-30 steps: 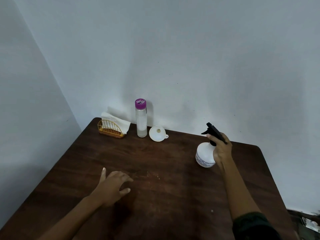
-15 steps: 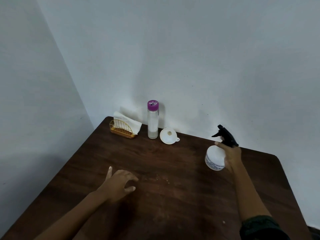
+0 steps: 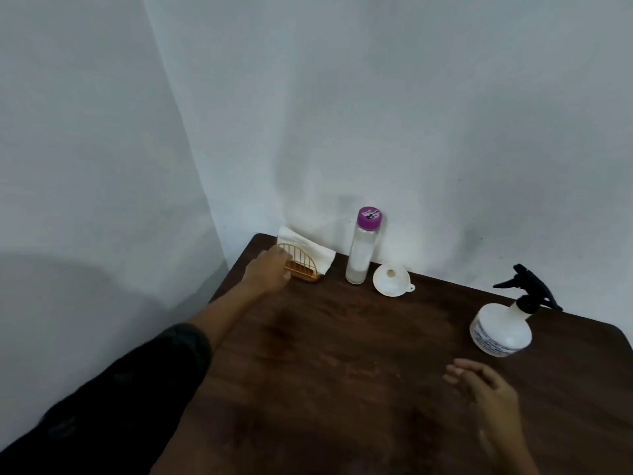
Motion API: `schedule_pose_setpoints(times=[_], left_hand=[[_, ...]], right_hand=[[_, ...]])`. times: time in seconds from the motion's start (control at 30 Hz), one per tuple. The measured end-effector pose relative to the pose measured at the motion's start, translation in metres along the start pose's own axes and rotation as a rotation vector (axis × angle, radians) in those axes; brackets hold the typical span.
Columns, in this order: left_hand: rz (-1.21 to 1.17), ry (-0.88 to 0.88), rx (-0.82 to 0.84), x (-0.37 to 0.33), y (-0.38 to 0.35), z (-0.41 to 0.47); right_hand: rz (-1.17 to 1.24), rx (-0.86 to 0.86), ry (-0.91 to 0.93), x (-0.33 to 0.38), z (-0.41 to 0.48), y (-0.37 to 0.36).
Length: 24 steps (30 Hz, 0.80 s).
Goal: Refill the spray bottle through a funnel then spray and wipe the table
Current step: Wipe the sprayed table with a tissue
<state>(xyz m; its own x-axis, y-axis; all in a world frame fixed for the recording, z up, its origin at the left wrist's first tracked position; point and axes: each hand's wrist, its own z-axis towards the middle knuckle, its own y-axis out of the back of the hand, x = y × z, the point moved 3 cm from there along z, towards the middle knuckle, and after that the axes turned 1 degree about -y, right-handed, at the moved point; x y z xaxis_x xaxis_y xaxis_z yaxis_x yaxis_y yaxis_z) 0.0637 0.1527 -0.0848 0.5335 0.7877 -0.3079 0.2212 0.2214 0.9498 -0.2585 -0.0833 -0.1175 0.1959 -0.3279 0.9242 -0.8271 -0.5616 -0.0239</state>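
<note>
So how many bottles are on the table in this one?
2: the clear bottle with the purple cap stands at the back by the wall, and the white spray bottle stands at the right. None appears hidden.

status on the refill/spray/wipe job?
Looks done: spray bottle stands on the table, trigger head on, released; funnel lies apart. Whether it was refilled or sprayed cannot be told. In hand: left hand at the napkin holder; right hand empty. Left: wiping.

White spray bottle [image 3: 500,329] upright — funnel [image 3: 390,280] mouth-down
</note>
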Motion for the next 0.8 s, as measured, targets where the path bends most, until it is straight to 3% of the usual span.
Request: schedule_pose_setpoints(times=[0.1, 0.27, 0.57, 0.8], left_hand=[[0.069, -0.009, 0.044, 0.014, 0.003, 0.036], [0.151, -0.127, 0.040, 0.026, -0.004, 0.074], [-0.261, -0.061, -0.112, 0.036, 0.003, 0.103], [-0.372, -0.101, -0.141, 0.043, 0.009, 0.114]], right_hand=[[-0.015, 0.051, -0.077, -0.012, -0.025, -0.029], [-0.075, -0.001, -0.163, -0.032, -0.045, -0.039], [-0.098, -0.168, -0.230, -0.045, -0.057, -0.034], [-0.069, -0.170, -0.278, -0.054, -0.061, -0.045]])
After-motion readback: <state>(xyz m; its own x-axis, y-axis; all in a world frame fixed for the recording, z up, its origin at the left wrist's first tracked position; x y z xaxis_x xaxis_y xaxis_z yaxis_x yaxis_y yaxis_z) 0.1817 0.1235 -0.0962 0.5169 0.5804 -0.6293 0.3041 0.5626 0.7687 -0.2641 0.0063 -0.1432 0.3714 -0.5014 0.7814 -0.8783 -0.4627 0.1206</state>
